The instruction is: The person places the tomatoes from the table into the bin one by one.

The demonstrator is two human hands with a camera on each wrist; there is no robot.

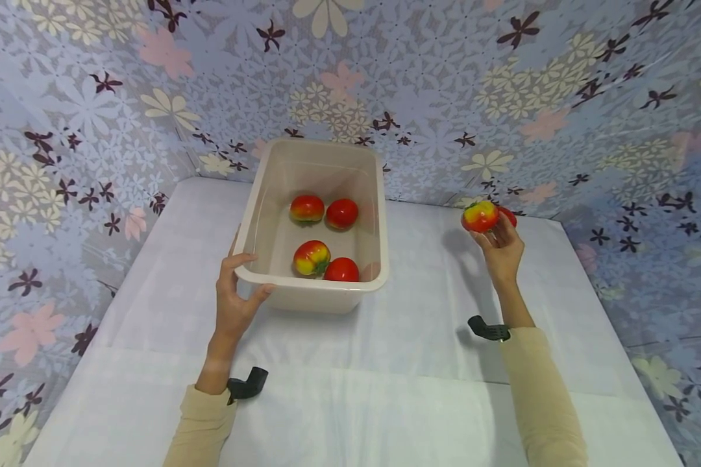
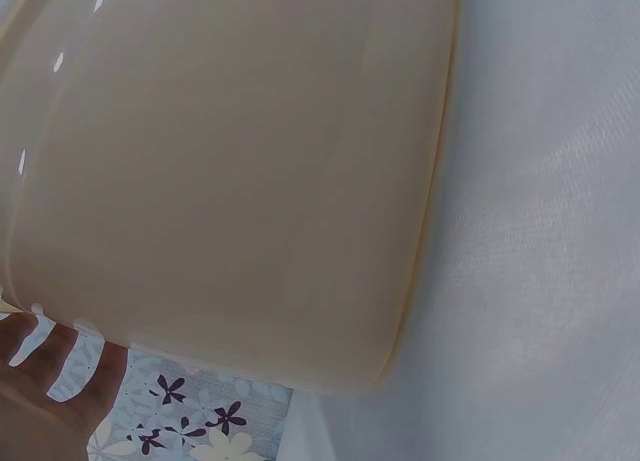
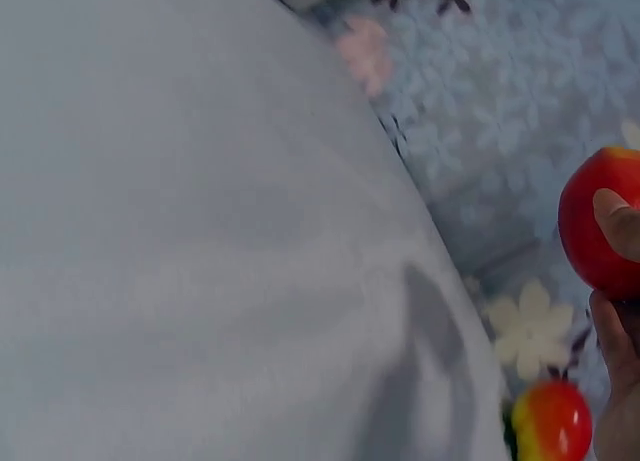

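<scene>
A beige plastic bin (image 1: 315,299) stands on the table left of centre, with several red and red-and-yellow tomatoes (image 1: 342,213) inside. At its near left corner my left hand (image 1: 233,301) grips the rim, thumb at the front and fingers over the left side. In the left wrist view the bin's outer wall (image 2: 230,181) fills most of the picture. My right hand (image 1: 502,250) holds a red-and-yellow tomato (image 1: 479,216) above the table's far right part. Just behind it, partly hidden by the hand, is another tomato (image 1: 507,216); the right wrist view shows this second tomato (image 3: 553,421) low at the right.
A white cloth covers the table (image 1: 409,350). Flowered fabric (image 1: 432,97) rises behind the table's far edge and along both sides. Each wrist wears a black camera mount (image 1: 488,328).
</scene>
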